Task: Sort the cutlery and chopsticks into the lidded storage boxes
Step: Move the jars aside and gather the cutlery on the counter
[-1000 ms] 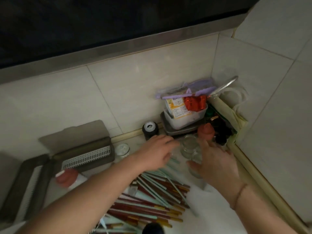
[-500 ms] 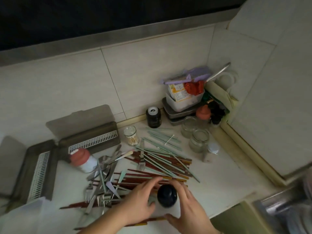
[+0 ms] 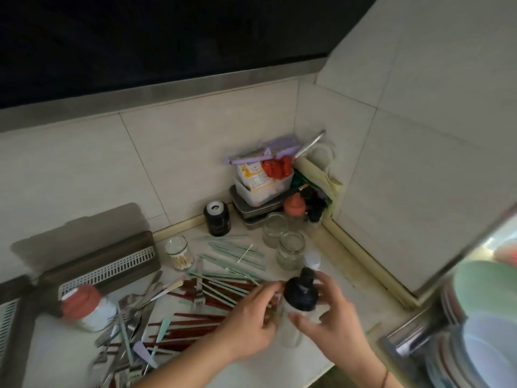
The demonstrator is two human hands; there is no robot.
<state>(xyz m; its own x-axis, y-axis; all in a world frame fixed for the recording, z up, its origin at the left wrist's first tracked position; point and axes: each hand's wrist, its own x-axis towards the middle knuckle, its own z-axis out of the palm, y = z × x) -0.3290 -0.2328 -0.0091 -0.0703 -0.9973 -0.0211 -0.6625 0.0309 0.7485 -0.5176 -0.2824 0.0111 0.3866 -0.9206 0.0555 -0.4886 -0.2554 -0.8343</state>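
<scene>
A heap of red-brown chopsticks (image 3: 195,329), pale green chopsticks (image 3: 237,253) and metal forks and cutlery (image 3: 131,312) lies across the counter. Two grey lidded storage boxes stand with lids raised: one (image 3: 112,264) at the back left, another (image 3: 14,317) at the far left edge. Both my hands are around a clear bottle with a black pump top (image 3: 300,295) near the counter's front. My left hand (image 3: 251,326) grips its left side and my right hand (image 3: 330,317) curls round its right side.
A red-capped white jar (image 3: 86,306) stands by the boxes. A toothpick jar (image 3: 179,253), a black can (image 3: 216,218), two empty glass jars (image 3: 289,250) and stacked containers (image 3: 260,189) fill the back corner. Bowls and plates (image 3: 481,317) sit in a rack at right.
Both hands drew back from the glass jars in the corner to the front of the counter and took hold of the black-topped bottle, which has since shifted right. The view swung right.
</scene>
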